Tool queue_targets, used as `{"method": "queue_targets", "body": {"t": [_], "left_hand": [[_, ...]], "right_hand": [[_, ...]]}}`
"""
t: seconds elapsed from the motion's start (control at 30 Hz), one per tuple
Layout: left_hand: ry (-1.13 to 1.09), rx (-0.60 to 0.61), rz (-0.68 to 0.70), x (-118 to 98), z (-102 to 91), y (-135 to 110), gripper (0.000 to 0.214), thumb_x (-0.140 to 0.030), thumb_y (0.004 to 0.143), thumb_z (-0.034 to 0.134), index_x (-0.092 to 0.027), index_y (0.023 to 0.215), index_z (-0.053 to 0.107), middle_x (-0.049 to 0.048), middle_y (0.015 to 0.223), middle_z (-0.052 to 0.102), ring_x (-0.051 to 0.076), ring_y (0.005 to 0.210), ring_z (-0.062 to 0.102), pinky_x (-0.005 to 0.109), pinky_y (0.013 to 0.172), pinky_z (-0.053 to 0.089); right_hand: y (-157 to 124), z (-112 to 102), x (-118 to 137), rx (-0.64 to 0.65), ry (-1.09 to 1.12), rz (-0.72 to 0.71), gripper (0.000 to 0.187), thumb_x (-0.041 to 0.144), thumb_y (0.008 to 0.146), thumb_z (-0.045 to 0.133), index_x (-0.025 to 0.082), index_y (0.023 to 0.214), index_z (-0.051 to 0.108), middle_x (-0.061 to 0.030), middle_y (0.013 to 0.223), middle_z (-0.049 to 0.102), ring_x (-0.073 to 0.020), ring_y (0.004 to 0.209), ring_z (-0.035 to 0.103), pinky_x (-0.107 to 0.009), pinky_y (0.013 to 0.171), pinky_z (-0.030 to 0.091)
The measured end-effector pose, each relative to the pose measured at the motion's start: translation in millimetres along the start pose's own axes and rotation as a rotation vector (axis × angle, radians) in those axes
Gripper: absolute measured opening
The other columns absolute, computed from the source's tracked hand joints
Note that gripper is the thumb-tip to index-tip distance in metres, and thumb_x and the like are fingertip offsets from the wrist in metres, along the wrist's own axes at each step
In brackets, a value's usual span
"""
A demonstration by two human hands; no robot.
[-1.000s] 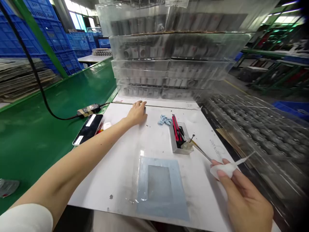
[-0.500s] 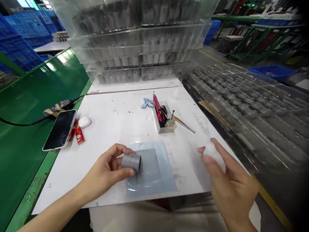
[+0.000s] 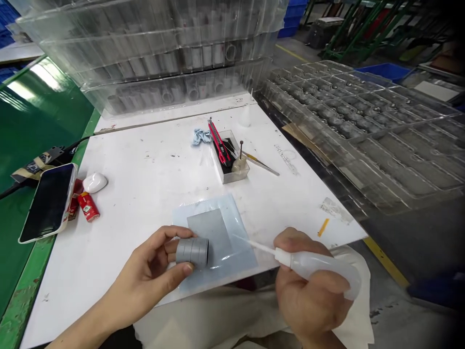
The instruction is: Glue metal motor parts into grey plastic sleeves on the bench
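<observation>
Gripping the grey plastic pipe coupling (image 3: 192, 252) steadily in the closed fingers of the left hand (image 3: 145, 278), right hand (image 3: 305, 286) wrapped round the plastic squeeze bottle (image 3: 319, 266), thin nozzle held near, above the blue film sheet (image 3: 240, 242).

On the workbench (image 3: 152, 160), a plastic sheet (image 3: 240, 223) lies at the front, a phone (image 3: 47, 202) at the left, and a small tray (image 3: 229, 165) holding a box cutter (image 3: 217, 145) toward the back. Stacked plastic trays (image 3: 145, 58) stand behind the bench; further trays (image 3: 363, 121) lie to its right.
</observation>
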State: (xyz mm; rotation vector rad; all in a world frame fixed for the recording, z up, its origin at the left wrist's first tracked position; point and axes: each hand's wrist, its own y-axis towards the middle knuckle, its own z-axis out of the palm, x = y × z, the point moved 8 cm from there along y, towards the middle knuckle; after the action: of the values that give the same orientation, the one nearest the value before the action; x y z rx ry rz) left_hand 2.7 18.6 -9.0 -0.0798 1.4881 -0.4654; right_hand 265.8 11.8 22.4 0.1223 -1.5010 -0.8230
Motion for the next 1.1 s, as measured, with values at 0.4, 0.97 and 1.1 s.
{"method": "queue_targets", "body": {"t": [0.4,0.97,1.1], "left_hand": [[0.316,-0.170,-0.111,-7,-12.9,4,0.047,-0.068,0.097,0.066,-0.028,0.116,0.082,0.0032,0.097,0.082,0.023,0.089,0.074,0.030,0.086,0.057],[0.178,0.020,0.274,-4,-13.6,0,0.031,-0.012,0.095,0.079,-0.034,0.117,0.081,0.0058,0.134,0.071,0.027,0.129,0.069,0.029,0.096,0.064],[0.179,-0.002,0.275,-6,-12.6,-1,0.029,-0.014,0.095,0.080,-0.034,0.115,0.082,0.0067,0.133,0.071,0.028,0.129,0.068,0.029,0.095,0.064]], "right_hand": [[-18,31,-2,0.172,0.185,0.019,0.026,0.036,0.106,0.055,0.027,0.120,0.076,-0.0051,0.082,0.071,-0.0237,0.071,0.059,-0.039,0.059,0.042],[-16,41,-15,0.251,0.235,0.446,0.030,0.041,0.107,0.058,0.023,0.092,0.077,0.0002,0.076,0.066,-0.0119,0.066,0.057,-0.027,0.059,0.043],[-14,46,-16,0.284,0.169,0.431,0.031,0.040,0.107,0.059,0.023,0.088,0.077,0.0005,0.074,0.064,-0.0114,0.065,0.054,-0.027,0.058,0.042]]}}
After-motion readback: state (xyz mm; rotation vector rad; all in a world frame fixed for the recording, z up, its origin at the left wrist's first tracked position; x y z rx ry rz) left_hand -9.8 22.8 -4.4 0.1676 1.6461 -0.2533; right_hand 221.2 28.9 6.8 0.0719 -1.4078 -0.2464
